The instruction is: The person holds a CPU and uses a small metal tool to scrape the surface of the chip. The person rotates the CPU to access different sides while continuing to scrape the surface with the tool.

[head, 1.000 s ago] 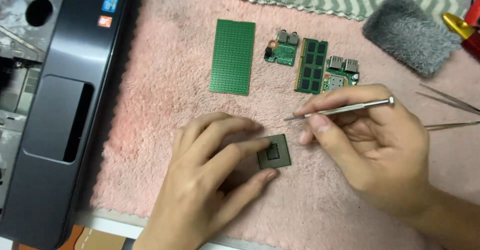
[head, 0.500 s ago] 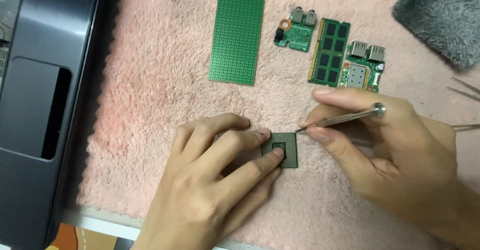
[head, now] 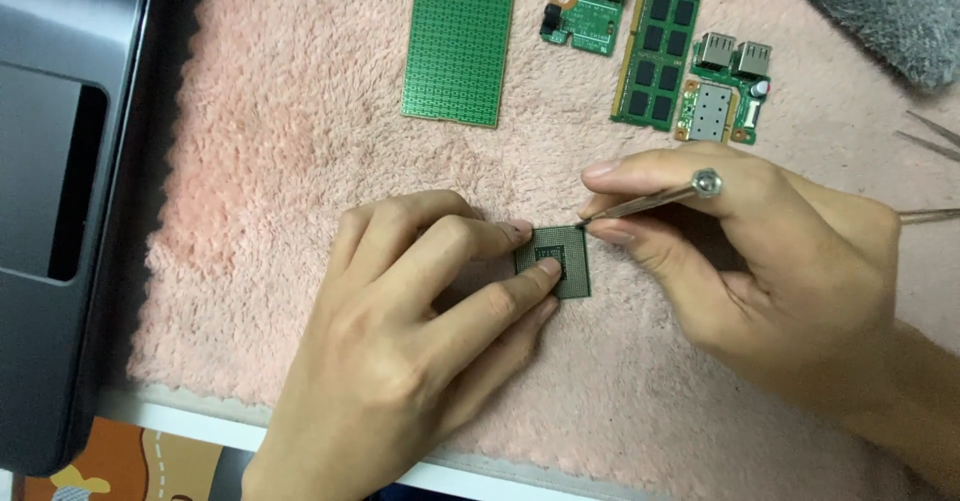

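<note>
A small square green processor chip (head: pixel 562 257) lies on a pink fluffy mat (head: pixel 290 161). My left hand (head: pixel 410 341) rests on the mat with its fingertips pressing the chip's left edge and holding it down. My right hand (head: pixel 760 251) pinches a thin metal pick tool (head: pixel 655 199) between thumb and fingers. The tool's tip touches the chip's upper right corner.
A green perforated board (head: pixel 460 41), a small connector board (head: pixel 588 9), a memory stick (head: pixel 655 56) and a port board (head: pixel 722 86) lie at the mat's far side. A dark laptop case (head: pixel 60 191) fills the left. Grey cloth (head: pixel 880 11) and tweezers (head: pixel 930 141) are at right.
The view has closed in on the hands. My right hand has lowered the pick tool from above the chip down to the chip's upper right corner. My left hand still holds the chip.
</note>
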